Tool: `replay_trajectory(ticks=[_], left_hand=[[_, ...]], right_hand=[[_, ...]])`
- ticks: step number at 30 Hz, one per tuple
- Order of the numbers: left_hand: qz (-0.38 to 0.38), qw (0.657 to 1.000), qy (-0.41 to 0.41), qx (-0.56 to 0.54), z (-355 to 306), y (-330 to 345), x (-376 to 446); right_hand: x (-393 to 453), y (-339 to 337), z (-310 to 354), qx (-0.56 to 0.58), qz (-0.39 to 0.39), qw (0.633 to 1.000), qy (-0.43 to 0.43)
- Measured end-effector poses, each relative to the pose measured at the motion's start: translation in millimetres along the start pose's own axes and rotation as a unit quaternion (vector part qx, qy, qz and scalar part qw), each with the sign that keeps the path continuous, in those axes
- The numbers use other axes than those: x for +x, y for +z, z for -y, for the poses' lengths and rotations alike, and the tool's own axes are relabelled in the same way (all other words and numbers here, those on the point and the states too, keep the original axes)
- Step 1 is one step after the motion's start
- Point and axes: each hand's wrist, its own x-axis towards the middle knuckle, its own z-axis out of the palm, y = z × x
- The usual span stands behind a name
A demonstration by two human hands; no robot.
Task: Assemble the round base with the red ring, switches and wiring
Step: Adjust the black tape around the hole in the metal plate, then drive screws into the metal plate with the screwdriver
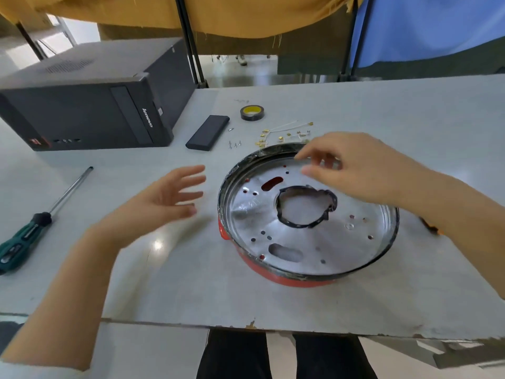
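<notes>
Nearest the table's (191, 296) front edge is the round base (308, 231) – a shiny metal plate full of holes with a big tape-edged cutout in the middle, sitting in the red ring (297, 281), which peeks out along the near side. So ring and plate look mated already, and I'd guess we're at the wiring and switches stage now.

Left hand (169, 198) hovers just left of the base, fingers spread and relaxed, holding nothing, not touching the rim. Right hand (352, 168) reaches over the far side of the plate with thumb and forefinger loosely curled toward each other. It's blurry, so I can't tell if it's pinching some tiny part or just about to.

Just past the far rim lies the loose stuff – thin white wires (287, 128) with brass terminals (263, 138), and a few small screws (235, 144). Further back there's a tape roll (252, 112), a dark flat case (208, 132) and a desktop PC (87, 105). A green-handled screwdriver (35, 225) sits well off to the left.

Next move probably means picking up a wire and threading its terminal through a hole – fiddly, precise fingertip work.
</notes>
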Motion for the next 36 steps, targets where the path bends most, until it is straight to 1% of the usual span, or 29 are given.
replay_trajectory(ticks=[2,3,4,6,8,9,12,19,24,26,27,29,31,33,35,36], left_hand=[[-0.13,0.99,-0.009,0.053,1.6,-9.2,29.2],[-0.175,0.98,-0.023,0.096,3.5,-9.2,47.1],[-0.201,0.97,-0.037,0.133,6.7,-7.2,66.0],[-0.213,0.958,-0.049,0.184,14.8,1.4,103.1],[-0.22,0.946,-0.047,0.232,18.7,11.7,132.6],[-0.228,0.938,-0.045,0.257,20.0,14.8,143.9],[-0.248,0.915,-0.032,0.316,24.2,18.8,166.3],[-0.255,0.896,-0.048,0.362,24.1,24.4,192.5],[-0.273,0.888,-0.048,0.366,26.1,29.1,196.7],[-0.28,0.896,-0.026,0.344,25.8,29.2,189.9],[-0.279,0.909,-0.014,0.308,23.6,28.8,184.7],[-0.273,0.944,-0.001,0.187,11.7,27.9,169.2],[-0.283,0.956,0.023,0.075,-9.2,26.9,147.2],[-0.281,0.958,0.057,0.01,-33.5,27.9,122.0],[-0.251,0.964,0.089,-0.028,-56.9,35.6,97.3],[-0.229,0.968,0.1,-0.029,-66.3,41.8,86.6]], right_hand=[[6.0,-11.1,-27.7,0.005,-0.074,0.996,0.044],[9.0,-14.4,-45.5,0.003,-0.105,0.992,0.075],[11.4,-15.6,-64.7,0.001,-0.128,0.985,0.113],[14.3,-10.3,-102.4,-0.003,-0.136,0.97,0.203],[13.8,4.5,-131.3,-0.024,-0.107,0.953,0.284],[12.3,13.2,-140.2,-0.029,-0.086,0.948,0.306],[7.7,33.6,-147.3,-0.032,-0.041,0.948,0.313],[6.0,42.5,-143.0,-0.074,-0.062,0.95,0.297],[5.5,43.0,-143.6,-0.077,-0.072,0.95,0.295],[5.3,44.1,-145.3,-0.075,-0.08,0.949,0.294],[5.8,44.3,-146.6,-0.073,-0.08,0.95,0.294],[6.8,42.0,-148.5,-0.062,-0.069,0.951,0.295],[8.5,34.4,-147.0,-0.039,-0.076,0.953,0.291],[10.8,22.4,-138.6,-0.025,-0.118,0.959,0.255],[14.7,9.4,-117.4,-0.004,-0.167,0.966,0.197],[16.6,4.0,-101.4,0.021,-0.183,0.969,0.165]])
